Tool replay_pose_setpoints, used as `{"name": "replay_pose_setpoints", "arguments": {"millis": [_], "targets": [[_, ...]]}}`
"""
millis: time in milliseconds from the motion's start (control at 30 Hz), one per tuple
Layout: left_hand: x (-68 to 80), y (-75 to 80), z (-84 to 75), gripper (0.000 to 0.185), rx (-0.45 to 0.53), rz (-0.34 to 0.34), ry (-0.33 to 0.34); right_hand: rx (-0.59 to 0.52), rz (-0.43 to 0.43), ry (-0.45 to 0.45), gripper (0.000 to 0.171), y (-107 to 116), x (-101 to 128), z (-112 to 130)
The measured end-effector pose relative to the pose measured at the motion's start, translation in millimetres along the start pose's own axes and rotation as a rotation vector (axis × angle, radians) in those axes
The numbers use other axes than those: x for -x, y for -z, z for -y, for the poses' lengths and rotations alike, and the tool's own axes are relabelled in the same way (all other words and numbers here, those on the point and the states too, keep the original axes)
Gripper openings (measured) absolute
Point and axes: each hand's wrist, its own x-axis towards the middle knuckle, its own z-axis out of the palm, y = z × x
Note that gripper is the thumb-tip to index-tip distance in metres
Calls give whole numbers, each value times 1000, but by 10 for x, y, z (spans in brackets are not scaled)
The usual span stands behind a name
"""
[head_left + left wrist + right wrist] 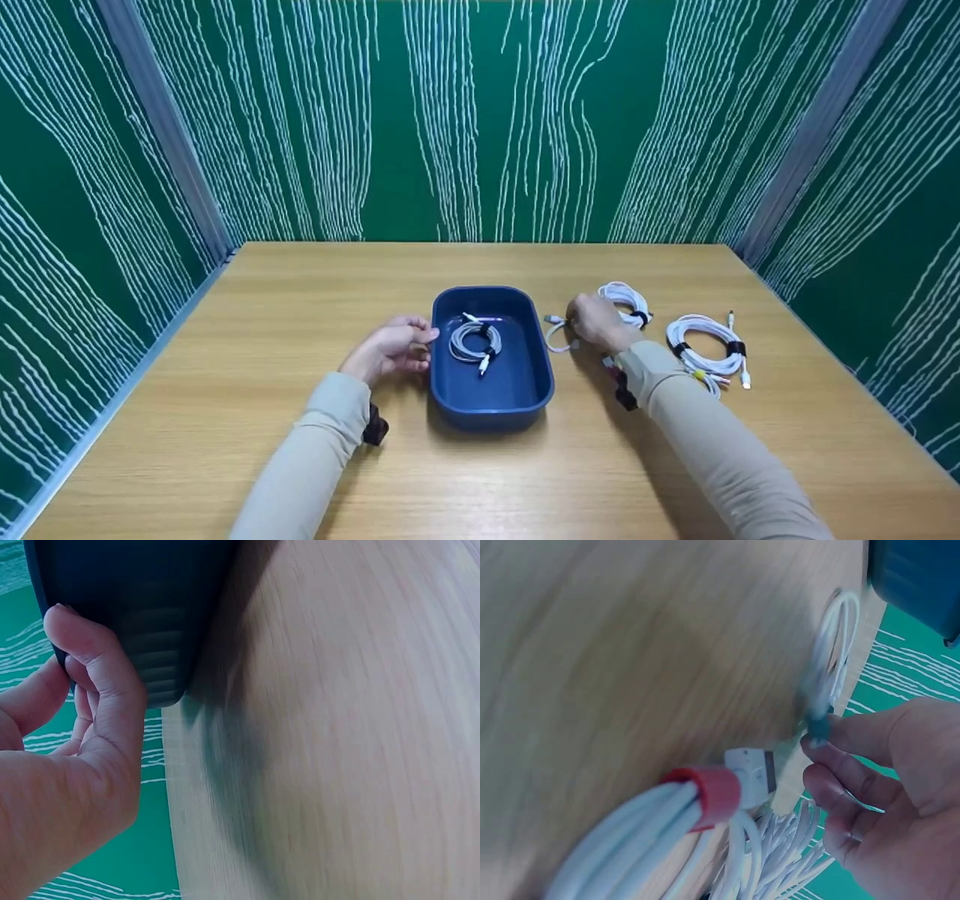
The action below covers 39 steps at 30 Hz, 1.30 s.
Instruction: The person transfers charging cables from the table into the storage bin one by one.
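Progress, judged from how things lay: one coiled cable [475,341] already sat inside the blue tray [525,390] at the middle of the wooden table [225,450].

Left hand [390,349] was at the tray's left wall, fingers loosely curled and touching it; the wrist view showed contact, not a firm grip.

Right hand [596,321] was just right of the tray, fingertips [821,754] pinching the small white cable [556,337] lying there. That view was blurred, so probably the plug end.

Left outside: that cable, the white bundle behind the hand [626,300], and the larger bundle with black ties [705,349] farther right. Roughly one of four in.
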Motion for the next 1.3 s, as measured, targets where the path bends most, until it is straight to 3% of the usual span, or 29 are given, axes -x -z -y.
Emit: {"name": "replay_pose_setpoints", "arguments": {"millis": [100,267,433,600,1000,1300], "targets": [[8,3,2,12,-3,1,-6,-36,-34,57,19,15,16,-15],[28,7,16,12,-7,-1,-11,-122,-43,81,19,54,33,-40],[26,9,22,12,-2,-5,-11,-243,26,22,11,108,38,-80],[7,10,15,12,6,-3,-12,-332,72,-50,14,182,57,-118],[11,9,8,12,7,7,-7,-400,63,-112,18,330,65,-110],[-3,4,28,15,11,17,-21,-488,50,-101,17,406,36,-69]]}}
